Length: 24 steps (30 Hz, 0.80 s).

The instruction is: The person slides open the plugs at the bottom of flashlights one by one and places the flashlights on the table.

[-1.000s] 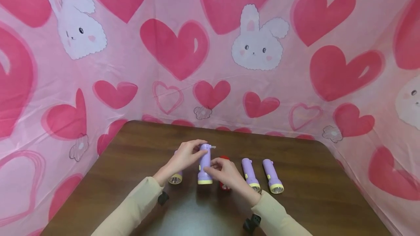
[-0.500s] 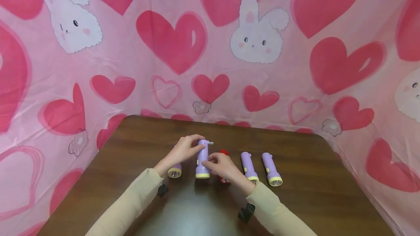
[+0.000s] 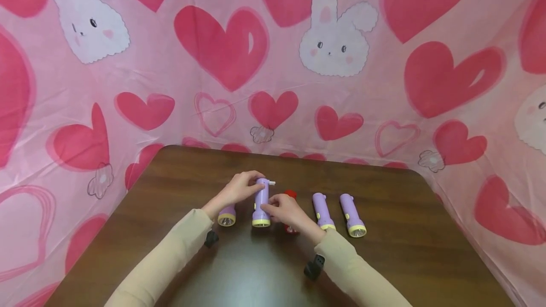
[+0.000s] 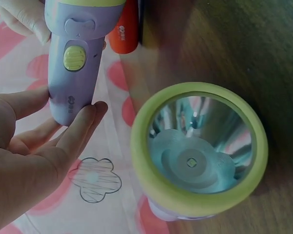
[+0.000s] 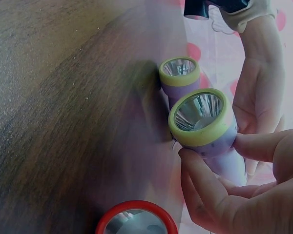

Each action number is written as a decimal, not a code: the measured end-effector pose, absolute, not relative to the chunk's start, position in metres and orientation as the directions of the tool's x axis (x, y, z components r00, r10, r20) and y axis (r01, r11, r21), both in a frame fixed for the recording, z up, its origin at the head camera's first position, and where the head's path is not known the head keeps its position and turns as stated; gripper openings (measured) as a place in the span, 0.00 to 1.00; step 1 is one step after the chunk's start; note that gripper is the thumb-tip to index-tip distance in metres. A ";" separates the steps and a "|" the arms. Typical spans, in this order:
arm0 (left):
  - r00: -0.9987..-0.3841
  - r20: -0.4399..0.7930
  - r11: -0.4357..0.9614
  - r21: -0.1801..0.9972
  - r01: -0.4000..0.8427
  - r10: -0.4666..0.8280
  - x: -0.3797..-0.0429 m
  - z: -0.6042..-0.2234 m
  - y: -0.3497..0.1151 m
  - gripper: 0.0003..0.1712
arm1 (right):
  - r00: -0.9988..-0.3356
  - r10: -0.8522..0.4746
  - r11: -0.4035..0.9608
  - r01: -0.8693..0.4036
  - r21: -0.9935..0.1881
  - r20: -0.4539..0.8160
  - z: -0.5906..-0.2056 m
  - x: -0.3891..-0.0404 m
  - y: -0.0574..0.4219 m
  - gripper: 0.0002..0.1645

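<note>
Pink backdrop (image 3: 298, 108) printed with hearts and white rabbits fills the upper part of the head view; dark brown wood-grain table (image 3: 362, 274) takes the lower part, with a pale glare at bottom center.

Purple flashlight in hand (image 3: 259, 202) sits just left of center, lower half of frame, between both hands. Stands nearly vertical in frame: yellow-rimmed lens end toward the bottom, tail end up. Pale prong-like piece (image 3: 272, 183) sticks out to the right at the tail. Yellow switch (image 4: 74, 58) shows on the body in the left wrist view, upper left.

Left hand (image 3: 241, 188): pinching the tail end, thumb one side, fingers the other. Right hand (image 3: 290, 211): thumb and fingers pinching the lens-end housing; right wrist view confirms, right of center. Can't tell whether the flashlight touches the tabletop.

Others, on the table: leftmost purple flashlight (image 3: 228, 211) just left of the held one, partly behind the left hand. Red flashlight (image 3: 291, 194) right of it, mostly behind the right hand. Two purple flashlights (image 3: 323, 208) (image 3: 352, 213) further right, side by side, apart, lenses toward the bottom.

Cream sleeves (image 3: 164, 259), black wrist unit (image 3: 314, 267) under the right cuff.
</note>
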<state>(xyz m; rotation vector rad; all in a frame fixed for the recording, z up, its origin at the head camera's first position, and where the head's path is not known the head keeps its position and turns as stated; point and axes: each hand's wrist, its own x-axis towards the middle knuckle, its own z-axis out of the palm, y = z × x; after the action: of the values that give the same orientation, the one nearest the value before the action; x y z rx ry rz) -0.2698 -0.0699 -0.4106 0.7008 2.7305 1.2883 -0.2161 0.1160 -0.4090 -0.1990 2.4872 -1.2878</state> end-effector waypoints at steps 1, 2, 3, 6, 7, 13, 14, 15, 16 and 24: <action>-0.897 0.147 0.556 0.740 0.380 0.417 -0.271 -0.411 -0.070 0.17 | -0.935 -0.268 0.586 0.035 -0.809 -0.234 -0.409 -0.217 0.116 0.26; -0.898 0.141 0.559 0.739 0.376 0.417 -0.271 -0.411 -0.069 0.17 | -0.934 -0.268 0.592 0.035 -0.806 -0.237 -0.409 -0.217 0.116 0.26; -0.897 0.140 0.560 0.738 0.377 0.419 -0.272 -0.412 -0.069 0.17 | -0.934 -0.266 0.595 0.037 -0.803 -0.240 -0.409 -0.218 0.115 0.26; -0.893 0.140 0.559 0.736 0.383 0.429 -0.274 -0.413 -0.068 0.16 | -0.933 -0.261 0.604 0.042 -0.796 -0.247 -0.410 -0.220 0.114 0.25; -0.891 0.139 0.557 0.736 0.384 0.432 -0.275 -0.413 -0.068 0.16 | -0.933 -0.259 0.607 0.044 -0.794 -0.250 -0.411 -0.220 0.114 0.25; -0.892 0.113 0.575 0.728 0.374 0.438 -0.279 -0.415 -0.068 0.16 | -0.931 -0.252 0.602 0.061 -0.796 -0.263 -0.414 -0.224 0.110 0.23; -0.892 0.109 0.581 0.723 0.375 0.440 -0.280 -0.415 -0.069 0.16 | -0.931 -0.255 0.601 0.060 -0.797 -0.263 -0.415 -0.224 0.110 0.23; -0.891 0.104 0.585 0.719 0.374 0.441 -0.281 -0.416 -0.069 0.16 | -0.930 -0.256 0.598 0.063 -0.799 -0.265 -0.415 -0.225 0.109 0.23; -0.891 0.100 0.590 0.715 0.374 0.443 -0.282 -0.417 -0.069 0.16 | -0.929 -0.254 0.597 0.070 -0.800 -0.270 -0.416 -0.225 0.109 0.23; -0.890 0.080 0.609 0.702 0.370 0.448 -0.285 -0.423 -0.068 0.16 | -0.915 -0.244 0.603 0.116 -0.789 -0.321 -0.417 -0.228 0.108 0.23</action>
<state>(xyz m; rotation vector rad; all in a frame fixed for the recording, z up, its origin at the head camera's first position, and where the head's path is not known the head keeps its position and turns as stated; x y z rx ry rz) -0.2854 -0.0681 -0.4230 0.6947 2.7237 1.1512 -0.2284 0.1080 -0.4172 -0.1020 2.4345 -1.2396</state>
